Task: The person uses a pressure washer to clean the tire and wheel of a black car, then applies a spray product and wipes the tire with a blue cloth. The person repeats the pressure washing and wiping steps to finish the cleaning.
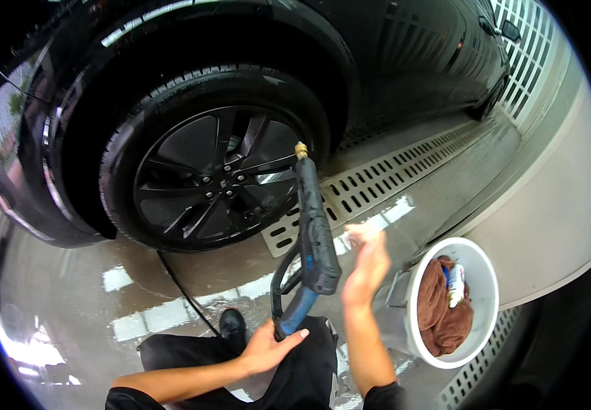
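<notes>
In front of me a black pressure washer gun (317, 242) with a blue grip and brass nozzle tilts up toward the car wheel (224, 178). My left hand (271, 347) closes round the bottom of its grip, thumb along the near side. Just right of the gun, apart from it, my right hand (367, 270) is raised with fingers stretched out and nothing in it; its fingertips are smeared by motion. The wheel has a black tyre and dark spoked rim, wet in places.
A grey bucket (492, 307) at my right holds brown cloths (446, 328) and a white bottle (456, 285). A slotted drain grate (370, 188) runs beside the black car (418, 75). A black hose (186, 294) crosses the wet floor near my shoe (232, 326).
</notes>
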`<state>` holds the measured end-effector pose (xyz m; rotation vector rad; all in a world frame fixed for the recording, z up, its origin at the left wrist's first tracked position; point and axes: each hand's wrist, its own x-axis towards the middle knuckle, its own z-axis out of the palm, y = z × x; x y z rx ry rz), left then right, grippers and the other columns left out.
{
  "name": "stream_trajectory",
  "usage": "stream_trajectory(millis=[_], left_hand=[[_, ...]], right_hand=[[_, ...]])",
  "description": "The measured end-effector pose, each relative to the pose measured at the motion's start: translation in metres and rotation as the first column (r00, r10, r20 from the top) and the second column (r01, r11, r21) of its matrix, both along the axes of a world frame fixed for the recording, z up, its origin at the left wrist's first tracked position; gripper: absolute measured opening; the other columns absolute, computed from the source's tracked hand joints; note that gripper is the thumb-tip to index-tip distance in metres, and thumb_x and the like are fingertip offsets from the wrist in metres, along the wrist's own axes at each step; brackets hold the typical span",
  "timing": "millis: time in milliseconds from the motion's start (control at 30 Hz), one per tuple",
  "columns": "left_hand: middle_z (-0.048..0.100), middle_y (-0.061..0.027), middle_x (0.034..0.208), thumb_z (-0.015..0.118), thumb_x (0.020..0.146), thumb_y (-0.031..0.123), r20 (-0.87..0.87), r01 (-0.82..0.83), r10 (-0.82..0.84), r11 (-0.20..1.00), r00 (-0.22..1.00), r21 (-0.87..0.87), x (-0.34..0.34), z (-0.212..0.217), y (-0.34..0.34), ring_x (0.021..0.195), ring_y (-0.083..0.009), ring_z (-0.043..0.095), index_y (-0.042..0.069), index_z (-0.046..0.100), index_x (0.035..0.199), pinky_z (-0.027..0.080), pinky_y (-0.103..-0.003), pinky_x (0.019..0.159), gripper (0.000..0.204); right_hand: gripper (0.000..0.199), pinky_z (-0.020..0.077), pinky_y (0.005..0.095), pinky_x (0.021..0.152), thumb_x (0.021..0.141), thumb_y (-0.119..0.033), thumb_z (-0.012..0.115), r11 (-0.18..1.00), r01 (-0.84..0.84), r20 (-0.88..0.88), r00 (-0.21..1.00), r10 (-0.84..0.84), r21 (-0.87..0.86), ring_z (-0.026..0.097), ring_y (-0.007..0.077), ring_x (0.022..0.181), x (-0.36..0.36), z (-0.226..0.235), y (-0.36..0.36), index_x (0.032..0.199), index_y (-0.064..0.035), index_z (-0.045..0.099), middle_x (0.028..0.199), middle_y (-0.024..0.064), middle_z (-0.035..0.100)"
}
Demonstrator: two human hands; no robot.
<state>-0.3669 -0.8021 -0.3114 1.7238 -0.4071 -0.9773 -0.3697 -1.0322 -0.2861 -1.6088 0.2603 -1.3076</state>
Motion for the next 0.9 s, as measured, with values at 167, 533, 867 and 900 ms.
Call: stream_trajectory(millis=[167, 533, 867, 900], left_hand=[[0.073, -0.0256, 0.101, 0.07, 0.085, 0.068, -0.055, 0.151, -0.145, 0.979, 0.988, 0.139, 0.023, -0.03, -0.05, 0.1, -0.0428, 0.071, -0.004, 0.063, 0.109, 0.054, -0.047, 0.089, 0.076], [0.071, -0.0307, 0.112, 0.062, 0.088, 0.069, -0.224, 0.327, -0.285, 0.928, 0.932, 0.177, 0.058, -0.083, -0.108, 0.109, -0.0485, 0.067, -0.007, 0.059, 0.124, 0.053, -0.051, 0.093, 0.084], [0.07, -0.0359, 0.1, 0.061, 0.088, 0.071, -0.221, 0.297, -0.261, 0.944, 0.94, 0.147, 0.059, -0.083, -0.106, 0.1, -0.0511, 0.069, -0.013, 0.056, 0.112, 0.055, -0.053, 0.087, 0.087], [0.069, -0.0373, 0.097, 0.061, 0.089, 0.071, -0.21, 0.27, -0.243, 0.956, 0.947, 0.111, 0.056, -0.085, -0.104, 0.097, -0.0521, 0.07, -0.014, 0.056, 0.108, 0.055, -0.054, 0.085, 0.087]], right_hand=[[0.044, 0.0347, 0.0292, 0.053, 0.082, -0.012, 0.088, 0.668, 0.219, 0.081, 0.969, -0.232, -0.711, 0.041, 0.0149, 0.059, 0.156, 0.152, -0.083, 0.07, -0.007, 0.047, 0.07, 0.0027, 0.045], [0.056, 0.0494, 0.0439, 0.05, 0.082, -0.06, 0.08, 0.17, 0.204, 0.006, 0.658, -0.753, -0.964, 0.062, 0.0351, 0.05, 0.297, 0.179, -0.229, 0.059, -0.012, 0.06, 0.05, 0.0082, 0.06], [0.06, 0.0518, 0.0487, 0.057, 0.079, -0.059, 0.083, 0.472, 0.343, -0.235, 0.549, -0.802, -0.812, 0.064, 0.0418, 0.057, 0.295, 0.061, -0.304, 0.057, -0.0082, 0.06, 0.056, 0.0147, 0.064], [0.059, 0.0521, 0.0488, 0.058, 0.079, -0.06, 0.083, 0.47, 0.348, -0.246, 0.527, -0.814, -0.811, 0.065, 0.0419, 0.058, 0.293, 0.051, -0.309, 0.058, -0.0085, 0.061, 0.057, 0.0149, 0.064]])
